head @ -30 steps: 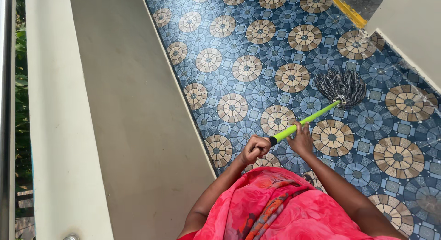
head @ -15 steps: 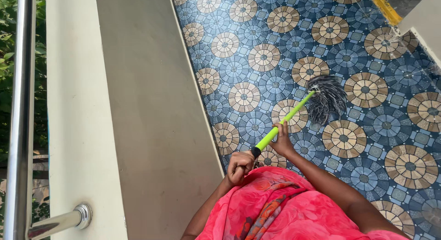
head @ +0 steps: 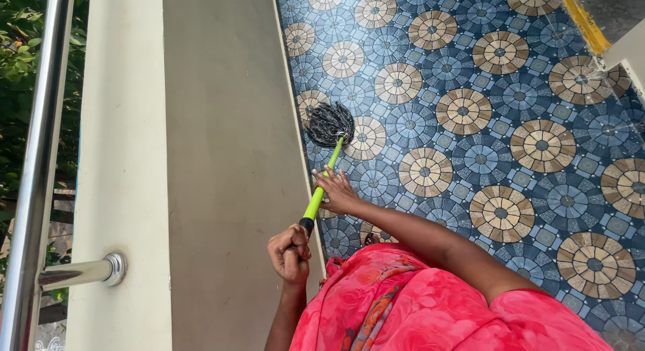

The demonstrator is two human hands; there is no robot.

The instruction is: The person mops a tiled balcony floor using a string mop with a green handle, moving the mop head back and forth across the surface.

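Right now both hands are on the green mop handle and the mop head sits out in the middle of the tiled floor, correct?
Not quite. Both the left hand and right hand are on the green mop handle, but the head view shows the mop head at the tiled floor's left edge, beside the wall.

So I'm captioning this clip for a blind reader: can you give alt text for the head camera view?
Seen from above, a person in a pink garment holds a mop's green handle with both hands, left hand at its end, right hand farther along. The dark stringy mop head rests on blue-and-tan patterned floor tiles beside a beige wall with a metal railing.
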